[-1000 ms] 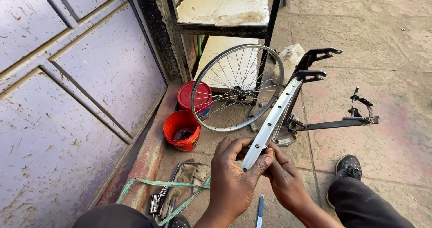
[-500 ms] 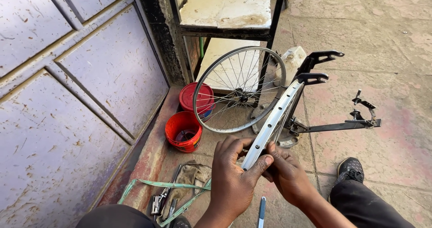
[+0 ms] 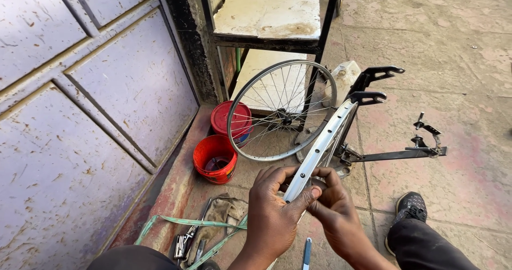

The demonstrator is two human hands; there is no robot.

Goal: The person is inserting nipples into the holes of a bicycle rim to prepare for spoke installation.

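Little changed since half a second ago: both hands unmoved on the rim, view shifted only slightly

Left hand [image 3: 274,216] closed on the near end of a bare silver wheel rim [image 3: 320,147], thumb laid across its inner face, fingers curled behind. Right hand [image 3: 333,214] pressed close beside the left, fingertips pinching the same rim end from the other side; hands together, touching or nearly so. Rim seen edge-on, spoke holes showing, running up and away from the hands into a black truing stand [image 3: 373,89], whose base arm [image 3: 397,154] extends to the right of the hands.

Beyond the hands, a spoked wheel [image 3: 281,110] leaning upright against a metal-framed bench [image 3: 269,14]. Ahead and to the left, two red buckets [image 3: 215,159], one behind the other. Pale plastic jug [image 3: 344,75] behind the stand. Near the left wrist, on the ground, a worn glove [image 3: 218,212], a green strap [image 3: 186,223] and a cluster of small metal tools [image 3: 183,244]. Between the wrists, a blue-handled tool [image 3: 307,251], kind not discernible. Right of the right forearm, a black shoe [image 3: 409,207] on the pavement
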